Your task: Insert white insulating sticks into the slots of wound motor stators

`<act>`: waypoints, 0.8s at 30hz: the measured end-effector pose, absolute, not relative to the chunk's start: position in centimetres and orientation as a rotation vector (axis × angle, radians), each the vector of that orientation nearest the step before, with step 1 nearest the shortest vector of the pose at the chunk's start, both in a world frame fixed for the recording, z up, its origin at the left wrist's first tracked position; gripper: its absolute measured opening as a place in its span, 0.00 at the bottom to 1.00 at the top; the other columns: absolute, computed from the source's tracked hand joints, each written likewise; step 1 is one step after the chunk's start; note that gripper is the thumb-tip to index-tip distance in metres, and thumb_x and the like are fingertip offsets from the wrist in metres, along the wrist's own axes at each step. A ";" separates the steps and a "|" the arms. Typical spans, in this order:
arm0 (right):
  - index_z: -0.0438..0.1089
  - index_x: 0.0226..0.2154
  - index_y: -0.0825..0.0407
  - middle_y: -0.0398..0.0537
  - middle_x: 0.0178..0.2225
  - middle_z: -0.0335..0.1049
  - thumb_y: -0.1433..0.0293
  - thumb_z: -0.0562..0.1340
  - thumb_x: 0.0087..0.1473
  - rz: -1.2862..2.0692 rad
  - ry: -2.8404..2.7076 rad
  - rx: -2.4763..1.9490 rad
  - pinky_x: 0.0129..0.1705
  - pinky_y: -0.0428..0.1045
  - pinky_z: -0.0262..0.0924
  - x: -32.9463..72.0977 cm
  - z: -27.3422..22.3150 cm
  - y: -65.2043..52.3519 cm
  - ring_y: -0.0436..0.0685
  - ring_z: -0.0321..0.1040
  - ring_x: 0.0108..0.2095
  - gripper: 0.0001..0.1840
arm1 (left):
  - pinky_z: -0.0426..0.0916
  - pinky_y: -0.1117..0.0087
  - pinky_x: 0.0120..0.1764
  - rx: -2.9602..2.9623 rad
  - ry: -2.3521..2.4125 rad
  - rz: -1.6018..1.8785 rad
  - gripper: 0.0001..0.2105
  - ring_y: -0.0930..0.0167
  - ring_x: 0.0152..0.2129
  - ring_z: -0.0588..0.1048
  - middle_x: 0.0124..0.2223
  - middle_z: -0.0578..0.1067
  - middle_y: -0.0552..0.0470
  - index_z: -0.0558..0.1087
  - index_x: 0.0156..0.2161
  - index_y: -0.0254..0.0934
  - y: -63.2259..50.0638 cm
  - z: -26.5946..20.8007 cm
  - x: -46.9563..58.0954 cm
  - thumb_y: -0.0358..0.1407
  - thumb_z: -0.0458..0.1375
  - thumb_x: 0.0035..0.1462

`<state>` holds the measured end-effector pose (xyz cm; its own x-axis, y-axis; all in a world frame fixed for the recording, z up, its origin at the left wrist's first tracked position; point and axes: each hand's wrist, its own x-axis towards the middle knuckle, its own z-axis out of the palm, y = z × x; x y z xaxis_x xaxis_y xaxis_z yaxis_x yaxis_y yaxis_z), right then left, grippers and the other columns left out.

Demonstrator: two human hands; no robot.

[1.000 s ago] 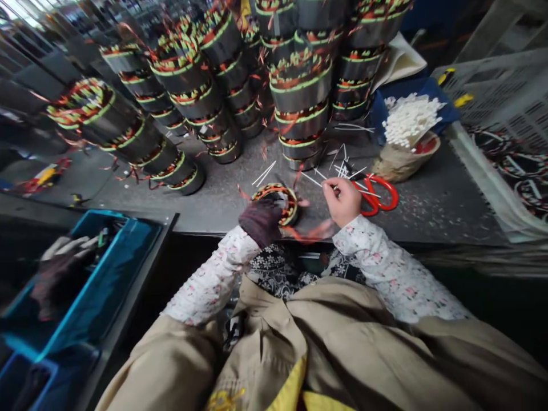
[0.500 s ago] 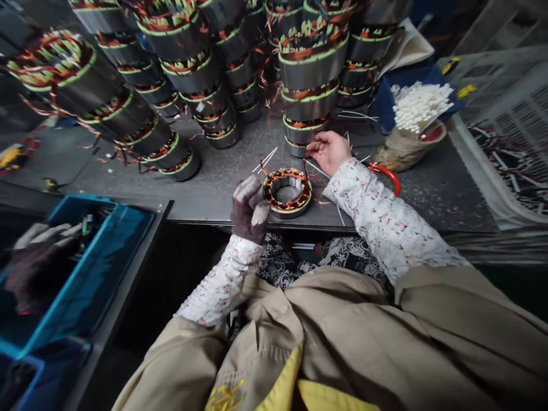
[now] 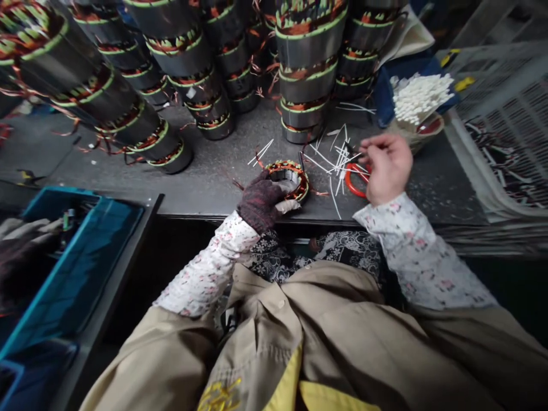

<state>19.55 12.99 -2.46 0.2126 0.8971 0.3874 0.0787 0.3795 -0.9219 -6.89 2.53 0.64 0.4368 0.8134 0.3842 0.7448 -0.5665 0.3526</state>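
A motor stator (image 3: 303,191), a metal ring with copper windings and yellow-green edging, rests near the front edge of the bench. My left hand (image 3: 263,200), in a dark glove with pale fingertips, is closed on its left side, the thumb at the front. My bare right hand (image 3: 387,168) is off to the right, above the bench, with fingers pinched together; something small and dark at the fingertips is too unclear to name. Just below those fingers lies a red-handled tool (image 3: 356,184), partly hidden. Thin white sleeves (image 3: 340,160) are scattered between the stator and my right hand.
Tall stacks of stators (image 3: 306,74) stand along the back, one leaning stack (image 3: 124,114) at left. A bundle of white sleeves (image 3: 422,100) stands in a container at right, beside a white crate (image 3: 492,211). Gloves lie in a blue bin (image 3: 107,251) at left.
My left hand has moved from beside the stator onto it and closed on its side. My right hand has moved right, away from the stator's wires to the red-handled tool, uncovering more white sleeves.
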 end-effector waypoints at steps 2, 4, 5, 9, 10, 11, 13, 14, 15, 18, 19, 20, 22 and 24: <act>0.68 0.36 0.47 0.47 0.37 0.74 0.66 0.63 0.56 0.668 -1.255 -1.025 0.36 0.54 0.68 21.2 -3.7 9.9 0.55 0.71 0.35 0.05 | 0.71 0.54 0.63 2.452 1.452 0.929 0.10 0.63 0.53 0.80 0.46 0.84 0.49 0.81 0.44 0.40 2.2 0.5 -6.2 0.42 0.67 0.62; 0.69 0.36 0.48 0.45 0.35 0.74 0.66 0.65 0.53 0.638 -1.284 -1.041 0.36 0.53 0.69 22.4 -4.8 7.6 0.55 0.72 0.33 0.07 | 0.76 0.55 0.56 2.458 1.477 1.075 0.09 0.63 0.48 0.82 0.43 0.85 0.49 0.80 0.41 0.40 1.5 0.1 -5.0 0.42 0.66 0.62; 0.69 0.36 0.48 0.45 0.34 0.75 0.65 0.65 0.53 0.613 -1.288 -1.060 0.36 0.53 0.70 22.9 -5.2 7.0 0.54 0.72 0.33 0.07 | 0.78 0.55 0.52 2.498 1.479 1.147 0.08 0.63 0.46 0.82 0.42 0.85 0.50 0.80 0.40 0.40 1.2 -0.2 -4.3 0.42 0.66 0.63; 0.69 0.35 0.48 0.45 0.30 0.72 0.62 0.63 0.56 0.312 -1.205 -1.172 0.33 0.52 0.69 25.7 -5.0 8.6 0.54 0.69 0.29 0.08 | 0.80 0.53 0.47 2.647 1.494 1.388 0.04 0.64 0.40 0.84 0.41 0.84 0.52 0.77 0.40 0.43 1.0 -1.6 -2.1 0.39 0.65 0.63; 0.68 0.34 0.48 0.45 0.30 0.71 0.61 0.63 0.57 0.214 -1.212 -1.211 0.34 0.53 0.69 26.6 -4.5 9.9 0.54 0.69 0.29 0.08 | 0.78 0.51 0.50 2.683 1.497 1.394 0.04 0.65 0.40 0.84 0.41 0.84 0.52 0.76 0.41 0.44 1.2 -1.8 -1.8 0.39 0.65 0.63; 0.69 0.34 0.48 0.46 0.31 0.71 0.61 0.63 0.57 0.128 -1.243 -1.260 0.35 0.54 0.70 27.4 -3.9 11.2 0.54 0.69 0.29 0.08 | 0.76 0.48 0.55 2.719 1.494 1.384 0.04 0.64 0.41 0.83 0.43 0.84 0.52 0.76 0.42 0.45 1.4 -1.9 -1.6 0.39 0.65 0.63; 0.71 0.35 0.49 0.48 0.35 0.73 0.61 0.64 0.56 0.026 -1.357 -1.380 0.40 0.56 0.71 28.7 -2.5 13.8 0.54 0.69 0.30 0.08 | 0.70 0.43 0.62 2.771 1.469 1.345 0.06 0.64 0.43 0.83 0.45 0.84 0.52 0.75 0.45 0.45 1.8 -1.9 -1.6 0.40 0.64 0.64; 0.72 0.34 0.49 0.49 0.36 0.73 0.61 0.65 0.56 0.009 -1.413 -1.434 0.42 0.57 0.72 29.1 -1.7 14.9 0.54 0.69 0.31 0.09 | 0.68 0.43 0.63 2.775 1.433 1.317 0.07 0.63 0.44 0.83 0.46 0.84 0.52 0.75 0.46 0.45 2.0 -1.8 -1.7 0.40 0.63 0.65; 0.73 0.33 0.48 0.50 0.36 0.73 0.60 0.65 0.56 0.004 -1.460 -1.475 0.43 0.59 0.72 29.4 -0.9 15.7 0.56 0.69 0.31 0.09 | 0.68 0.44 0.63 2.756 1.387 1.288 0.08 0.64 0.46 0.82 0.47 0.84 0.51 0.75 0.47 0.44 2.1 -1.6 -1.8 0.41 0.63 0.65; 0.73 0.31 0.41 0.51 0.37 0.76 0.54 0.62 0.59 0.084 -1.495 -1.434 0.42 0.61 0.74 29.1 1.1 15.4 0.60 0.73 0.34 0.11 | 0.74 0.52 0.59 2.660 1.314 1.238 0.10 0.64 0.50 0.81 0.48 0.83 0.49 0.76 0.48 0.40 2.0 -1.2 -2.0 0.40 0.62 0.65; 0.73 0.32 0.38 0.50 0.38 0.77 0.52 0.61 0.60 0.146 -1.474 -1.372 0.40 0.61 0.74 28.8 1.5 14.3 0.60 0.74 0.34 0.11 | 0.75 0.53 0.58 2.634 1.356 1.229 0.09 0.64 0.49 0.81 0.48 0.83 0.49 0.77 0.47 0.39 1.8 -1.1 -1.8 0.41 0.63 0.65; 0.72 0.34 0.35 0.48 0.39 0.78 0.50 0.60 0.61 0.226 -1.450 -1.297 0.37 0.61 0.75 28.3 1.7 12.9 0.60 0.75 0.34 0.11 | 0.75 0.53 0.58 2.616 1.425 1.213 0.09 0.64 0.49 0.82 0.47 0.84 0.48 0.77 0.47 0.39 1.5 -1.0 -1.6 0.41 0.63 0.65; 0.72 0.38 0.34 0.45 0.38 0.79 0.51 0.61 0.63 0.348 -1.391 -1.164 0.36 0.62 0.75 27.1 1.8 9.2 0.61 0.78 0.34 0.09 | 0.74 0.53 0.58 2.604 1.556 1.158 0.09 0.63 0.48 0.82 0.48 0.83 0.48 0.77 0.46 0.39 1.1 -0.9 -0.9 0.41 0.62 0.66; 0.73 0.41 0.35 0.44 0.37 0.79 0.56 0.60 0.65 0.350 -1.380 -1.103 0.42 0.64 0.76 26.0 1.2 5.2 0.64 0.80 0.38 0.07 | 0.72 0.52 0.60 2.588 1.614 1.122 0.09 0.63 0.49 0.82 0.48 0.83 0.48 0.77 0.46 0.39 0.8 -0.8 -0.3 0.41 0.61 0.66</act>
